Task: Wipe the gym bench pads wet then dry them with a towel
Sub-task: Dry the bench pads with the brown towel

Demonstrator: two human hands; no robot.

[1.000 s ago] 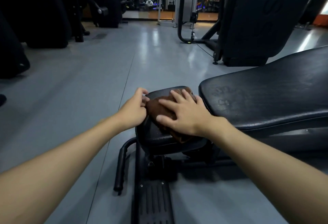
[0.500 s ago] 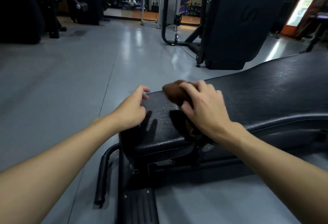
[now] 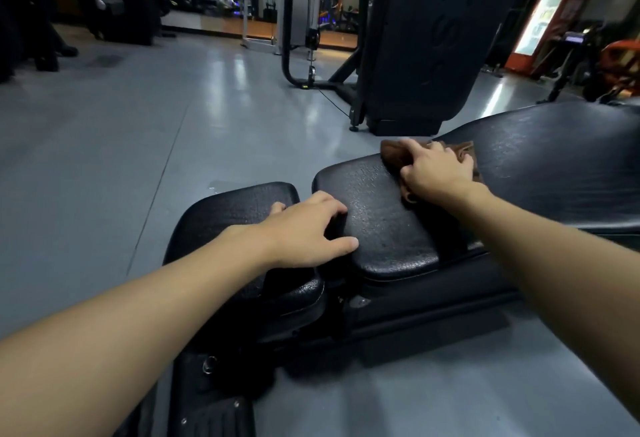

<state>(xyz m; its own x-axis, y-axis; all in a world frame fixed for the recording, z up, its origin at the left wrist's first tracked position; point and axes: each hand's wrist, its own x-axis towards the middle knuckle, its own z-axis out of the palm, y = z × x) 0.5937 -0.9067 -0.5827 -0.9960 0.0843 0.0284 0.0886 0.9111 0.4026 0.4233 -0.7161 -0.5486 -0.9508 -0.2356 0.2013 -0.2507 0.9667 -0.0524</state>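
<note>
A black gym bench lies across the lower right, with a small seat pad (image 3: 239,208) and a long back pad (image 3: 554,166) that glistens with moisture. My right hand (image 3: 436,173) presses a brown cloth (image 3: 394,154) flat on the near end of the back pad, fingers spread over it. My left hand (image 3: 304,232) rests at the gap between the two pads, its fingers bent over the seat pad's edge and its thumb on the back pad.
Grey floor (image 3: 138,159) stretches to the left and ahead. A tall black machine (image 3: 433,42) with a curved tube frame (image 3: 291,66) stands just behind the bench. Dark equipment lines the far left; an orange-lit cabinet (image 3: 540,14) is at the far right.
My right hand has slid the brown cloth off the seat pad and farther along the back pad. My left hand shifted from the seat pad's edge to the gap between pads. The view swung right.
</note>
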